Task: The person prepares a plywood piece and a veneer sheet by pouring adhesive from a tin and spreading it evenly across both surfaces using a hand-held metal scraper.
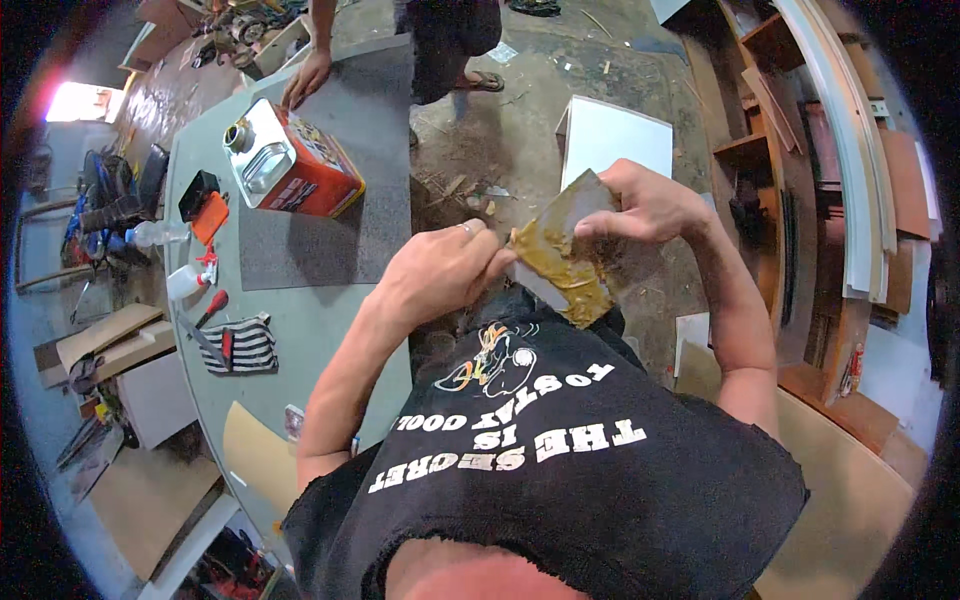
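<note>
My right hand [650,205] grips a thin grey rectangular piece [562,215] by its upper right side, thumb across its face. Yellow-brown glue-like paste [565,270] is smeared thickly over the face turned up to me. The piece is tilted in front of my chest. At its left edge my left hand [440,265] is closed, its fingertips right by the pasted edge. Whatever lies between those fingers is hidden. To the left of that hand, a red and white metal can [305,170] stands on the green table [300,330] with its round spout uncapped.
A dark grey sheet [370,200] lies under the can. Another person's hand [308,78] rests at the sheet's far edge. A spray bottle [190,280], red-handled tool [212,305] and striped pouch [240,345] are on the table's left. Wooden shelving [790,200] stands right; a white box [620,140] sits ahead.
</note>
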`<state>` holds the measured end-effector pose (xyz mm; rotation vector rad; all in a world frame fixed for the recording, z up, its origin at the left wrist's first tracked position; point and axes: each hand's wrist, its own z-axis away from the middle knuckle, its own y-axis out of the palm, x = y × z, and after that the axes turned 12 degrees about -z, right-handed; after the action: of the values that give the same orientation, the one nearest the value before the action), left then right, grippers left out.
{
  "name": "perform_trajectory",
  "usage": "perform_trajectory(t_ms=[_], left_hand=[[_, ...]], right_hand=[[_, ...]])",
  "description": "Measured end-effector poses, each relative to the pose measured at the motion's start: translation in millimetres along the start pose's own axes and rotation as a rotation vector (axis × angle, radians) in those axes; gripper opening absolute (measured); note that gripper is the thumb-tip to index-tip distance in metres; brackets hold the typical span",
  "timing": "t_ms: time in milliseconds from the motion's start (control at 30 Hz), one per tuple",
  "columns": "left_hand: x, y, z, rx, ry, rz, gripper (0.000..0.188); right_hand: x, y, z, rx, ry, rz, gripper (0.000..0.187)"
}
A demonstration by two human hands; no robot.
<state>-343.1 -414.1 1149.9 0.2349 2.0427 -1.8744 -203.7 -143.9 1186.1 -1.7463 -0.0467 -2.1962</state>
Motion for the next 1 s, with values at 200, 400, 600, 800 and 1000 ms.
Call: perform_trajectory(t_ms=[200,400,600,800,1000], left_hand=[[40.3,-54.7,62.1,0.123,0.047,-0.292,0.018],[66.6,-20.6,55.3,-0.451,-0.242,0.093,0.014],[-3.4,39.4,4.1,-0.400,-0.216,0.661,0.009],[-13.8,36.9,-0.2,-0.331,-0.466,0.795,0.027],[-3.7,36.4,-16.6,-0.437,-0.410,0.937,0.043]], right_hand=[[43.0,-63.0,59.6,-0.549,-0.033,0.091,0.026],[-16.9,-99.7,68.7,-0.951,-0.320,-0.269,0.037],[-29.1,-26.5,-5.0,-0.944,-0.454,-0.522,0.037],[-44.8,-23.6,-23.7,-0.838,-0.397,-0.620,0.035],[-64.5,-25.8,-41.4,-0.808,-0.343,-0.686,0.036]])
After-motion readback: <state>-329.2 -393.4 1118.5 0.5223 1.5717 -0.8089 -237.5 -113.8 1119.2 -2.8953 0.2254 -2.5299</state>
